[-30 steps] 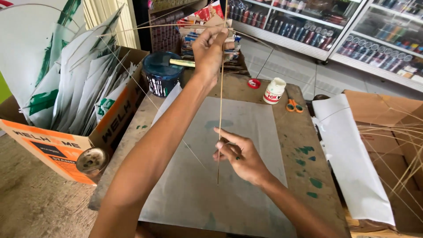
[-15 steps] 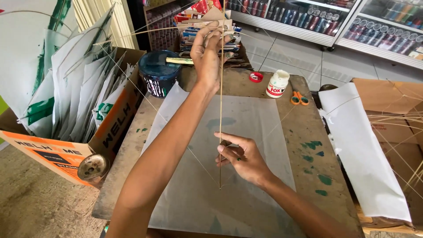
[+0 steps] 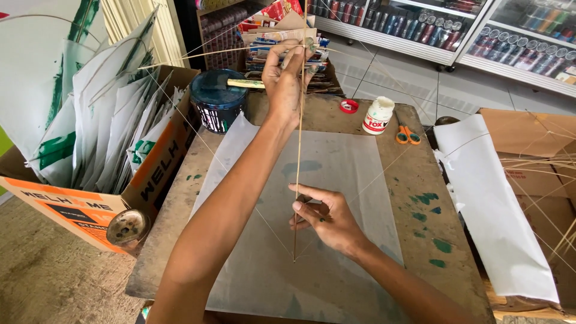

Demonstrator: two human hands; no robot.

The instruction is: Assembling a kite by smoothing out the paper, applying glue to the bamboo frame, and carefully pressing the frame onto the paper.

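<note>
A thin bamboo stick (image 3: pixel 298 150) stands lengthwise over a sheet of pale paper (image 3: pixel 354 180) on a worn wooden table (image 3: pixel 420 198). My left hand (image 3: pixel 285 81) pinches the stick's far end, where a bowed cross stick (image 3: pixel 204 55) and thin strings meet. My right hand (image 3: pixel 327 219) holds the stick near its lower end, fingers curled around it just above the paper. Strings run out from the stick toward the paper's corners.
A dark paint pot (image 3: pixel 217 105) with a brush sits at the table's far left. A white glue bottle (image 3: pixel 378 115), red cap (image 3: pixel 348 106) and orange scissors (image 3: pixel 407 135) lie at the far right. A cardboard box (image 3: pixel 90 204) of finished kites stands left; paper sheets (image 3: pixel 492 204) and sticks right.
The view has shifted slightly, so the table and hands sit lower in the frame. Both hands keep their hold on the stick; my right hand stays near its lower end.
</note>
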